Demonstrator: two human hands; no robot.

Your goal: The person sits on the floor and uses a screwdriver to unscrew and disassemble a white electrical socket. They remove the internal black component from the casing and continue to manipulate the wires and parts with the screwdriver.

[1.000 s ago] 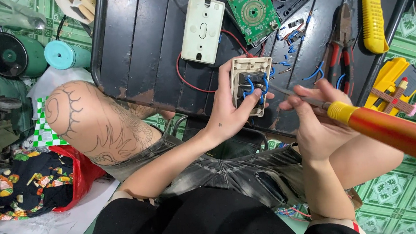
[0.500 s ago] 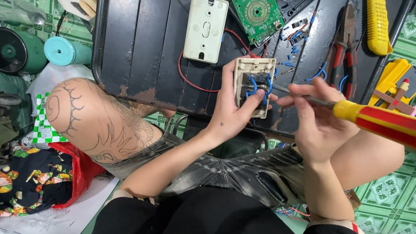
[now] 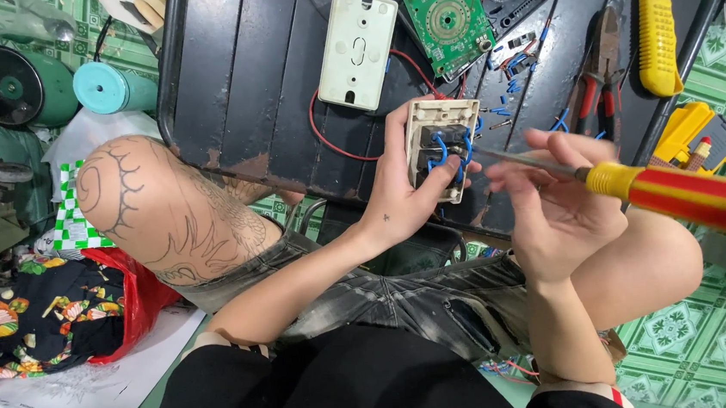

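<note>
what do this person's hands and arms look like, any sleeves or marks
Both forearms are bare, with black sleeves pushed up near the elbows. The left hand carries a small dark cross-shaped mark near the wrist. The right hand shows no marks; its sleeve has a red and white edge. No gloves, rings or watch are visible.

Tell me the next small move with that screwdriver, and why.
Probably ease the screwdriver tip into a terminal among the blue wires: the left hand holds the switch module open-side up, and the right hand has the tip at its edge.

Circuit board [image 3: 448,18] lies right of cover plate [image 3: 358,49] on the tray [image 3: 233,85].
</note>
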